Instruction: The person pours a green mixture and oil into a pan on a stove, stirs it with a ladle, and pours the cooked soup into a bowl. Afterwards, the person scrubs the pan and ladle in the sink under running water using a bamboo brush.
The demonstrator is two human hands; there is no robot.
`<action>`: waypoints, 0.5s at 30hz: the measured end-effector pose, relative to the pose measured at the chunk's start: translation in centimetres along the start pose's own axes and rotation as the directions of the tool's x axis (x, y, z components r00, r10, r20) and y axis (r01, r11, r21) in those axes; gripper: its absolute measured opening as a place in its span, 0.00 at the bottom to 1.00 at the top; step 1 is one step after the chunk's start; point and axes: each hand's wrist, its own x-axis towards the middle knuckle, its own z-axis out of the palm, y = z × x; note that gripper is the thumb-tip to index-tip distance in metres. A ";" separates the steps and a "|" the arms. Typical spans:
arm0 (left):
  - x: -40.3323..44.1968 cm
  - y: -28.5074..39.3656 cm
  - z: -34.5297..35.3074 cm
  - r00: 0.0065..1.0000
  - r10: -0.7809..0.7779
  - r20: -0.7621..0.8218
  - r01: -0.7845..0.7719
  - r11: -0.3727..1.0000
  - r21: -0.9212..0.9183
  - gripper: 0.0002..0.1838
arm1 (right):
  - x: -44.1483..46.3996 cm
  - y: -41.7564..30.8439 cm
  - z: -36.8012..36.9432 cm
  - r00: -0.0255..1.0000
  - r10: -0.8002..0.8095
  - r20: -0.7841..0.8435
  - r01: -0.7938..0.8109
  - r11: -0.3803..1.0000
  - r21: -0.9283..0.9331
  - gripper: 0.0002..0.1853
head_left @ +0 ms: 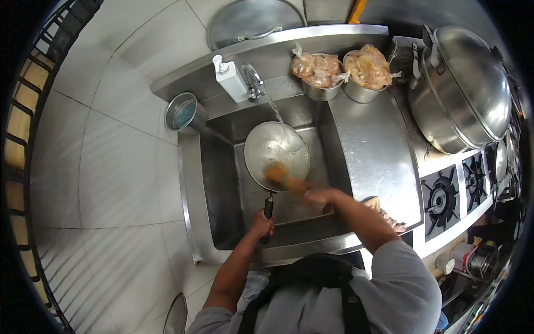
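Note:
A round metal pan (267,146) lies in the steel sink (222,183), with water running into it from the faucet (253,83). My left hand (261,224) is closed round the pan's black handle (268,208). My right hand (320,196), somewhat blurred, grips a light brown brush (285,178) whose head touches the inside of the pan near its lower edge.
A white pump bottle (232,82) stands by the faucet. Left of it is a metal cup (185,113). Two metal pots (321,92) (360,93) hold bagged food behind the steel counter (375,145). A large lidded pot (464,89) and gas burners (441,199) are at the right.

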 end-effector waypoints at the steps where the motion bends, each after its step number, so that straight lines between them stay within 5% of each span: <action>1: -0.4 -0.2 -0.3 1.000 0.015 -0.016 -0.016 1.000 -0.014 0.06 | 1.1 0.4 -1.3 0.997 0.075 -0.007 -0.075 0.987 -0.143 0.43; 3: -0.5 -0.4 -0.3 1.000 -0.006 -0.013 0.006 1.000 0.000 0.06 | 4.9 1.8 -3.3 0.987 0.164 -0.003 -0.152 0.913 -0.379 0.43; 5: 0.0 0.2 0.2 1.000 -0.016 0.013 0.016 0.999 0.042 0.06 | 6.6 1.2 -2.8 0.977 0.041 -0.210 -0.111 0.936 -0.334 0.44; 7: 0.4 0.6 0.5 0.998 -0.038 0.054 0.031 0.992 0.122 0.07 | 6.0 -3.8 -0.7 0.948 0.025 -0.318 -0.059 0.994 -0.096 0.46; 8: 0.7 0.6 0.4 0.998 -0.019 0.062 0.013 0.995 0.101 0.07 | 4.8 -6.3 -0.7 0.975 0.100 -0.197 -0.101 0.995 0.003 0.46; 12: 0.4 0.1 -1.3 0.997 -0.081 -0.019 0.080 0.996 -0.026 0.07 | 1.0 -3.0 1.0 0.980 -0.196 -0.035 0.196 0.980 0.006 0.48; 14: 0.0 -0.5 -2.1 0.995 -0.081 -0.057 0.076 0.994 -0.076 0.06 | 2.4 1.1 -0.9 0.997 -0.045 0.062 0.050 0.994 -0.093 0.44; 15: -0.1 -1.0 -2.5 0.998 -0.031 -0.055 0.026 0.997 -0.077 0.06 | 3.3 0.5 -2.9 0.970 0.202 0.132 -0.174 0.965 -0.198 0.40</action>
